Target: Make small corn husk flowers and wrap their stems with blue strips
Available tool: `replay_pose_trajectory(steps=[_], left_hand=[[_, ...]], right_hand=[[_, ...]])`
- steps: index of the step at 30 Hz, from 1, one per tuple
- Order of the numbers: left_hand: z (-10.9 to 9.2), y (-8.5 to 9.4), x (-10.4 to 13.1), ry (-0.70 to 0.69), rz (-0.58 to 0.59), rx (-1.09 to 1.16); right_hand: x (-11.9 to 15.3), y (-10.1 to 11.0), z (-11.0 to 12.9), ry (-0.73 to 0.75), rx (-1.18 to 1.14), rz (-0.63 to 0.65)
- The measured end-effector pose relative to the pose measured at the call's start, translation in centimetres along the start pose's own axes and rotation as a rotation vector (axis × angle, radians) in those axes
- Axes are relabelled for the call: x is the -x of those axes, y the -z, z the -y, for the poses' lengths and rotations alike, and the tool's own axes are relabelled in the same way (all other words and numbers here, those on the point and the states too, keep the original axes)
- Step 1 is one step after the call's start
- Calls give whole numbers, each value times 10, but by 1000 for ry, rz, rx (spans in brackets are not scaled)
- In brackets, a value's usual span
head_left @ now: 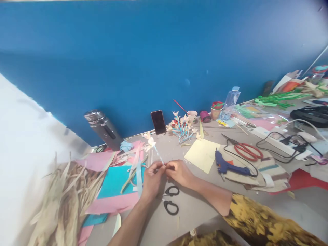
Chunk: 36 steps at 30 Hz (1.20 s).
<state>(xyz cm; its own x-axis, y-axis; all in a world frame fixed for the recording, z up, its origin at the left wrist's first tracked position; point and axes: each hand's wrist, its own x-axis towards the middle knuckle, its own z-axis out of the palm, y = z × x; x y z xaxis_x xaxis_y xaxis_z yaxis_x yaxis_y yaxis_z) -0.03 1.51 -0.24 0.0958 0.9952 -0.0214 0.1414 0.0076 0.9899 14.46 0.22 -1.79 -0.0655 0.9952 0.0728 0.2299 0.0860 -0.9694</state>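
Observation:
My left hand (153, 177) and my right hand (178, 171) meet fingertip to fingertip over the table, both pinched on the lower end of a light-blue wrapped stem (158, 154). At the stem's top is a pale cream flower (151, 141), leaning up and to the left. Just below my hands lie scissors with black handles (171, 207), their blades partly hidden. Beyond my hands stands a cluster of similar cream flowers on blue stems (183, 128). A light-blue strip (139, 179) lies left of my left hand.
Dried husks (51, 208), blue sheets (115, 181) and a dark flask (104, 130) are at left. A phone (158, 122) leans on the wall. Yellow paper (202, 154), a blue glue gun (229, 166), red-handled scissors (248, 152) and a bottle (230, 104) are at right.

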Motion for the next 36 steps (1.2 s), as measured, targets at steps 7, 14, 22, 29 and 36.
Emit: replay_pose_trajectory(steps=[7, 14, 22, 29, 36], left_hand=[[0, 1, -2, 34, -37, -5], [-10, -1, 3, 76, 3, 132], [-72, 83, 4, -162, -224, 493], [-59, 88, 45, -87, -337, 280], [-39, 56, 75, 119, -190, 278]], right_hand=[[-1, 0, -2, -65, -115, -9], [-10, 20, -4, -165, -105, -121], [0, 49, 4, -142, 127, -82], [3, 55, 8, -118, 282, -153], [22, 66, 19, -125, 200, -237]])
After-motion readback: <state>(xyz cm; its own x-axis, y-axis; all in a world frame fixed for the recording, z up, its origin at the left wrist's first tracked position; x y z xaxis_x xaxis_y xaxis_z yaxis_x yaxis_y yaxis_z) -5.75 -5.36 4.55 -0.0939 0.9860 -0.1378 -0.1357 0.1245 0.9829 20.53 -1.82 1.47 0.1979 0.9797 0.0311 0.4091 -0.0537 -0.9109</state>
